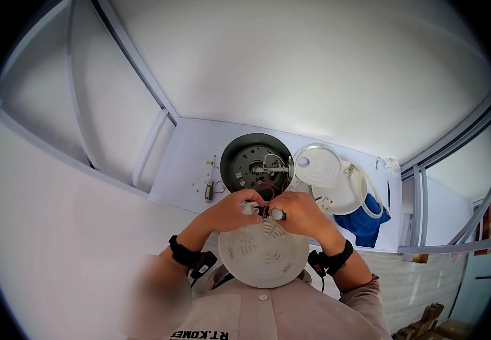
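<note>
A round off-white vented base plate lies against my front, below both hands. My left hand is closed at its far edge, thumb and fingers on a small black part with red wires. My right hand is closed around what looks like a screwdriver: its rounded grey end faces left, and a thin dark shaft shows at the right. The right fingertips are also at the wires, partly hidden. Red wires run up into a dark round cooker housing just beyond my hands.
Left of the housing lie another screwdriver and several small screws. To the right are a perforated white disc, a larger white round part, a pale ring and a blue cloth. A white wall stands behind the table.
</note>
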Tool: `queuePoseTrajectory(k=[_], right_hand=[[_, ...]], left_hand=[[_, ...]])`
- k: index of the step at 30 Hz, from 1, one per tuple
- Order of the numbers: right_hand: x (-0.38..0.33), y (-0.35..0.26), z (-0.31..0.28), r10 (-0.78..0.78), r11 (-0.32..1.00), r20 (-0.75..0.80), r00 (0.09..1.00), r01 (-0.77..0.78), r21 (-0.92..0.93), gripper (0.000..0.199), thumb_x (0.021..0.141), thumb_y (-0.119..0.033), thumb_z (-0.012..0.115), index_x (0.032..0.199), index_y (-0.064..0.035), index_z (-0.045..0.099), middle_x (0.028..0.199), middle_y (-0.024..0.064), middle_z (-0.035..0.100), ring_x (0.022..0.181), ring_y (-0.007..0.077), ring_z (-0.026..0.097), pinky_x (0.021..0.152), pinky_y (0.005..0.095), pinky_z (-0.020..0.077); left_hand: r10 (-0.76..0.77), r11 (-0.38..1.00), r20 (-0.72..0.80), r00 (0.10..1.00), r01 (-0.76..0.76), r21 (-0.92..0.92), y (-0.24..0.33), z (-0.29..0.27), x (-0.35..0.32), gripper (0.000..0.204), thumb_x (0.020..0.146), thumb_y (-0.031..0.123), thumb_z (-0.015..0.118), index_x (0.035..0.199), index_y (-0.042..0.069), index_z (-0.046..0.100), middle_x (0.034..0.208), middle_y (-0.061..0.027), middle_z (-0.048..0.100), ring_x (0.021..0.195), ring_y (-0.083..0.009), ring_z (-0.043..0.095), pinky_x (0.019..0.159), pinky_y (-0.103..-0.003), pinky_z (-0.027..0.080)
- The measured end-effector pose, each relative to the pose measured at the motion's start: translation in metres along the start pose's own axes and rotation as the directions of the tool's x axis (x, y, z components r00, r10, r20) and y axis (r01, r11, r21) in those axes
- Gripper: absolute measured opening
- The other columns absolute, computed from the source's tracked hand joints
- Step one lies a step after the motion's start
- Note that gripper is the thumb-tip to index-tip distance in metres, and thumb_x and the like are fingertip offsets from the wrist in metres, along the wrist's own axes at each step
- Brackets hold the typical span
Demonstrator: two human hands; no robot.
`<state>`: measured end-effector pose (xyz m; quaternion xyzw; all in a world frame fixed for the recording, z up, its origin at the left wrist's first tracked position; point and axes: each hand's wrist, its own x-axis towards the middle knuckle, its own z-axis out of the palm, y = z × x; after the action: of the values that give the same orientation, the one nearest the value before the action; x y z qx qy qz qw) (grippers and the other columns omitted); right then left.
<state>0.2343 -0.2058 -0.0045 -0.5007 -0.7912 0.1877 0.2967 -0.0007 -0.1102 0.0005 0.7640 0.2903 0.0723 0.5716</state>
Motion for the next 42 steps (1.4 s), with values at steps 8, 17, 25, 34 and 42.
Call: queuePoseTrajectory(k=[8,17,25,34,42], right_hand=[[0.001,0.001,0.005,-0.038,0.999,0.02,0.999,0.038,-0.026,0.021,0.068,-0.005,0.081,0.087,-0.0092,0.071,0.086,0.0072,0.073,0.082,0.0343,0.07,0.069,0.0454,0.0563],[0.002,0.001,0.001,-0.028,1.0,0.029,0.999,0.028,-0.009,0.021,0.07,-0.005,0.08,0.088,-0.0097,0.069,0.085,0.0071,0.071,0.082,0.0347,0.07,0.069,0.0463,0.0554],[0.003,-0.003,-0.003,0.028,1.0,0.059,0.998,-0.028,0.005,0.022,0.072,-0.005,0.081,0.091,-0.01,0.069,0.089,0.0074,0.072,0.087,0.0353,0.07,0.07,0.047,0.0552],[-0.004,0.0,-0.007,0.081,0.985,0.01,0.997,-0.081,0.155,0.023,0.082,-0.007,0.081,0.103,-0.0068,0.07,0.099,0.0105,0.073,0.091,0.0353,0.071,0.074,0.0437,0.0569],[-0.019,-0.015,-0.036,0.11,0.971,-0.386,0.916,-0.016,0.239,0.023,0.087,-0.01,0.081,0.103,-0.0058,0.065,0.105,0.0123,0.074,0.083,0.033,0.069,0.07,0.0411,0.054]], left_hand=[[0.012,0.985,0.117,0.993,-0.032,0.167,-0.004,-0.008,0.017,0.038,0.084,0.024,0.084,0.115,0.006,0.072,0.121,-0.0146,0.067,0.119,-0.0294,0.063,0.108,-0.04,0.048],[0.02,0.984,0.103,0.994,-0.038,0.173,-0.012,-0.005,0.02,0.026,0.083,0.017,0.084,0.104,0.007,0.075,0.116,-0.0091,0.063,0.115,-0.0254,0.062,0.106,-0.037,0.047],[0.044,0.988,0.09,0.995,-0.057,0.141,-0.011,-0.005,0.016,0.026,0.08,0.012,0.083,0.104,0.006,0.074,0.119,-0.0109,0.063,0.116,-0.0275,0.064,0.105,-0.037,0.049],[0.055,0.993,0.081,0.995,-0.063,0.099,-0.011,-0.006,0.013,0.023,0.082,0.011,0.084,0.102,0.008,0.075,0.117,-0.0084,0.063,0.116,-0.0243,0.063,0.107,-0.037,0.047],[0.078,0.993,0.068,0.995,-0.084,0.088,-0.009,-0.004,0.011,0.018,0.084,0.011,0.082,0.1,0.007,0.075,0.116,-0.0082,0.063,0.115,-0.0234,0.063,0.106,-0.036,0.047]])
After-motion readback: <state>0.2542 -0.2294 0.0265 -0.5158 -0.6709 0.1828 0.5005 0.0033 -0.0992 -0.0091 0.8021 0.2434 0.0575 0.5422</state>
